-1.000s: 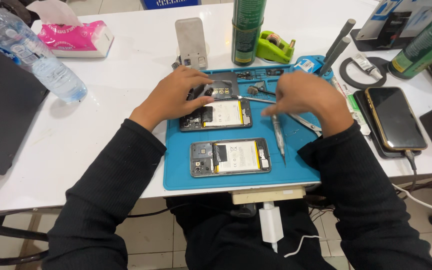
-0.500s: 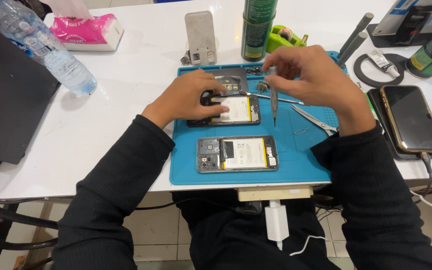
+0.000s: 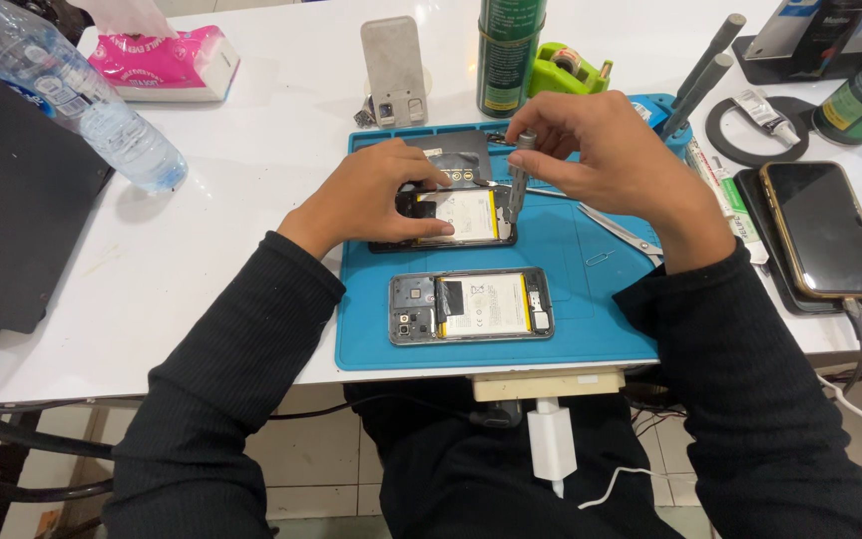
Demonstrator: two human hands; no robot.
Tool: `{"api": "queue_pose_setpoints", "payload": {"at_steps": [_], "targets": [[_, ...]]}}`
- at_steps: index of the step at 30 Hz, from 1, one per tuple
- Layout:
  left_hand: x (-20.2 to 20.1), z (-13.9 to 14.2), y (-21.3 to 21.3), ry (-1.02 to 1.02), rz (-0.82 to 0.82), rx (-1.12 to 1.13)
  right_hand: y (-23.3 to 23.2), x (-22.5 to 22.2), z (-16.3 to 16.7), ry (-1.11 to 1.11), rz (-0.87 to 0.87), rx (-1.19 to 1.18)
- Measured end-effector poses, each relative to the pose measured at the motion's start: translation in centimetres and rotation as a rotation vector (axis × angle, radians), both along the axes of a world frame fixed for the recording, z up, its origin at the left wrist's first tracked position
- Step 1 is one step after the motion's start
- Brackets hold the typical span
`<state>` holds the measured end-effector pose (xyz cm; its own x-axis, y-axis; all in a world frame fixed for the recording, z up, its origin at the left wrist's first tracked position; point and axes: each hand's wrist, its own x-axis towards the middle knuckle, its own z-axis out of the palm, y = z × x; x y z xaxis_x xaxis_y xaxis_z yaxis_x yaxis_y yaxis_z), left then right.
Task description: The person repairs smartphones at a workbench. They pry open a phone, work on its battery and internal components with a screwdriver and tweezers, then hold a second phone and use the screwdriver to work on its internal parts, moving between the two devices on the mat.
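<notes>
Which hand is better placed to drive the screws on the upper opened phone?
Right. The right hand already holds the screwdriver upright, tip at the upper phone. The left hand lies flat on that phone, pinning it to the blue mat.

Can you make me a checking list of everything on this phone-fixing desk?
Surface: white table with blue repair mat.
Job's things: opened phone under both hands; second opened phone nearer the person.
Clutter: water bottle, pink tissue pack, green spray can, tweezers, phone back cover.
Hands: left hand steadies the opened phone; right hand holds a screwdriver upright on it.
Cables: white charger hanging at the table edge.
Surroundings: tiled floor.
</notes>
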<state>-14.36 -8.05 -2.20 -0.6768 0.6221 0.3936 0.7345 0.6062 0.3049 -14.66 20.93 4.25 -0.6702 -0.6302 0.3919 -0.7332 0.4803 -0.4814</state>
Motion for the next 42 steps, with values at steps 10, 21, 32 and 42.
{"api": "queue_pose_setpoints", "payload": {"at_steps": [10, 21, 32, 42], "targets": [[0.5, 0.3, 0.9, 0.147, -0.082, 0.1, -1.0, 1.3, 0.5, 0.085, -0.009, 0.065], [0.2, -1.9, 5.4, -0.349, -0.256, 0.438, -2.8, 2.8, -0.4, 0.264, -0.039, 0.247], [-0.2, -2.6, 4.9, -0.504, -0.195, 0.419, -3.0, 2.7, -1.2, 0.372, -0.162, 0.216], [-2.5, -1.9, 4.1, -0.652, -0.343, 0.451, -3.3, 2.7, -0.4, 0.315, -0.125, 0.213]]}}
